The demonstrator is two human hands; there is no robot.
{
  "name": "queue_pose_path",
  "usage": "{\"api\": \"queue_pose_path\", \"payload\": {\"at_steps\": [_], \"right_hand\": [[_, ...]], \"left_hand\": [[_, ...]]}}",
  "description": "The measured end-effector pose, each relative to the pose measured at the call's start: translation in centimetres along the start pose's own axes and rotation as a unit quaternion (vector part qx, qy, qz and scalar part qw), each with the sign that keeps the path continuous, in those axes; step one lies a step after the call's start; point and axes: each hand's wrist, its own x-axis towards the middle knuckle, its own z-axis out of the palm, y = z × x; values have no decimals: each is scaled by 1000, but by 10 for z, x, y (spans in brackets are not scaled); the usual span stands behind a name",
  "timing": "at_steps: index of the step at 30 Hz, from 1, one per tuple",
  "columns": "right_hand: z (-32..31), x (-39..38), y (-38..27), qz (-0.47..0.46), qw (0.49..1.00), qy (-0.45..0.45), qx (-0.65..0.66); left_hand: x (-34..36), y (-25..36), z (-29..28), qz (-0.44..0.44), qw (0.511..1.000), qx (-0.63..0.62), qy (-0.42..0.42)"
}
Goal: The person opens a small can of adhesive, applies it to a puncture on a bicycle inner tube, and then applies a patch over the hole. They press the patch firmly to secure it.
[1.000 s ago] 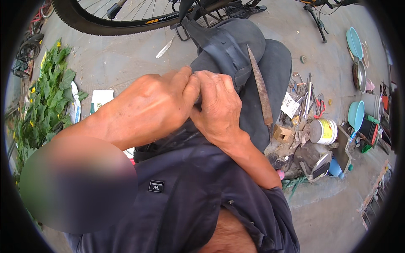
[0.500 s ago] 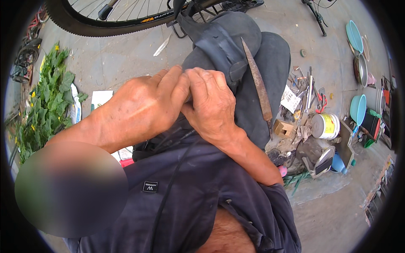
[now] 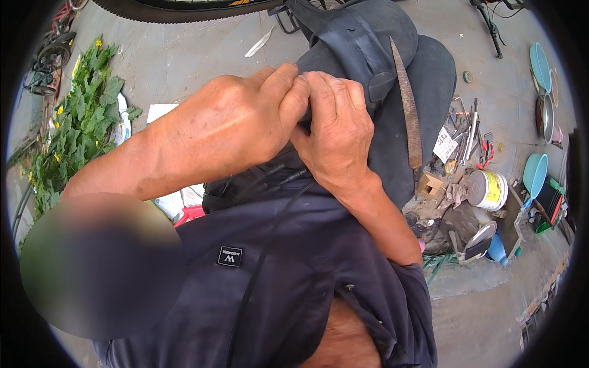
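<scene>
My left hand (image 3: 245, 113) and my right hand (image 3: 334, 129) are closed and pressed together over my dark-clad lap, fingertips meeting. What they grip is hidden behind the fingers. Just beyond them lies dark grey padded material (image 3: 325, 52) with a shiny black strip (image 3: 353, 43) across it, over my legs. A rusty tapered file (image 3: 406, 104) lies on the dark grey surface to the right of my right hand, not touched by it. Thin black cables (image 3: 282, 178) run below my hands across my dark jacket (image 3: 288, 245).
A bicycle wheel (image 3: 159, 15) and handlebar (image 3: 491, 24) are at the top. Leafy plants (image 3: 92, 110) with yellow flowers lie left. At right are scattered hand tools (image 3: 466, 129), a white bucket (image 3: 485, 190), a cardboard piece (image 3: 432, 184), teal basins (image 3: 534, 175) and a grey board (image 3: 512, 227).
The whole view has shifted, so legs, bicycle and surroundings sit higher and farther right. My hands stay closed together, shifting with them, and the file still lies beside them.
</scene>
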Motion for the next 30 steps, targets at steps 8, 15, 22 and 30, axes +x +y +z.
{"api": "queue_pose_path", "payload": {"at_steps": [8,15,22,30], "right_hand": [[-6,3,-4,9,1000,-19,-9],[-1,3,-1,-8,1000,10,-19],[3,3,-1,-12,999,29,-24],[-6,3,0,16,1000,15,13]], "left_hand": [[-3,-13,-7,-78,983,-167,-1],[1,-6,-5,-79,990,-117,-2],[3,2,4,-99,990,-99,5],[-2,-23,-1,-81,967,-240,22]]}}
